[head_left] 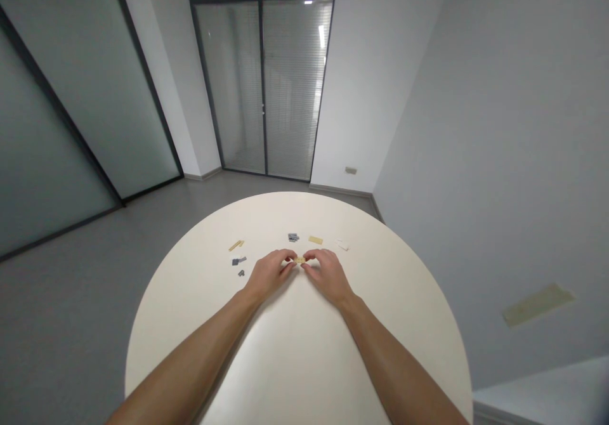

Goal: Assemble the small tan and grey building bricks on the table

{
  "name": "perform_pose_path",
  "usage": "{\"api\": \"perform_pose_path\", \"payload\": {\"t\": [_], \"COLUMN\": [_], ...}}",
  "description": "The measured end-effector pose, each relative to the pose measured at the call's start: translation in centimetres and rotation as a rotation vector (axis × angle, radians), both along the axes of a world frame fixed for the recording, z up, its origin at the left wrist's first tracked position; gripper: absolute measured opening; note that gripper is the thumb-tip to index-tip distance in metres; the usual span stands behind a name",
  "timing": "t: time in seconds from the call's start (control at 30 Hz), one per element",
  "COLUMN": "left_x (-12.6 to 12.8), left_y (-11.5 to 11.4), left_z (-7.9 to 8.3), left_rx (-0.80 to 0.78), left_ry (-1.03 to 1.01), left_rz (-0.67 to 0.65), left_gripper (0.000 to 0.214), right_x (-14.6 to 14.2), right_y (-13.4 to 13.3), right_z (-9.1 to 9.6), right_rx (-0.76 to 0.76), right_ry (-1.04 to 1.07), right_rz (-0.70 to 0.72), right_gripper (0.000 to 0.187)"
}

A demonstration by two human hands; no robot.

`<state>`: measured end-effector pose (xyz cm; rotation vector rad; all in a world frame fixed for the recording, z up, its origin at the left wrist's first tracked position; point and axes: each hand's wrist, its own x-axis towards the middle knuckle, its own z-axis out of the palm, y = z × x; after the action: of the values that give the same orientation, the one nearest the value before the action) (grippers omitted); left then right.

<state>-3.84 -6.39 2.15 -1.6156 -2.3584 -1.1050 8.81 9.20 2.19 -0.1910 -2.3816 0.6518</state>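
Now left hand (270,274) and right hand (328,277) pinch a tan toy brick (299,260) by its ends, its long axis crosswise over the round table (304,349).

Glass doors (262,89), grey floor (85,304)

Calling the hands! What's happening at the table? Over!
Left hand, right hand pinching small tan piece. Gray pieces, flat tan piece, white piece ahead on table.

Counted in view: one left hand (269,274), one right hand (328,278), one tan plastic piece (299,260) between them, one round cream table (295,212), six small clusters of tan, grey and white plastic pieces (293,237), one double glass door (262,89), and two large glass wall panels (85,82).
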Motion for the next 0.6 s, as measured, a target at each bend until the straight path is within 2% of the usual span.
{"api": "perform_pose_path", "payload": {"t": [0.3,0.6], "left_x": [0.01,0.11], "left_y": [0.07,-0.07], "left_z": [-0.10,0.19], "left_rx": [-0.012,-0.003], "left_ry": [-0.007,0.008], "left_rz": [0.004,-0.004], "left_gripper": [0.023,0.017], "right_x": [-0.10,0.01], "right_y": [0.04,-0.21], "right_z": [-0.05,0.35], "right_rx": [0.009,-0.001], "right_ry": [0.007,-0.002], "right_rz": [0.008,0.015], "right_gripper": [0.013,0.012]}}
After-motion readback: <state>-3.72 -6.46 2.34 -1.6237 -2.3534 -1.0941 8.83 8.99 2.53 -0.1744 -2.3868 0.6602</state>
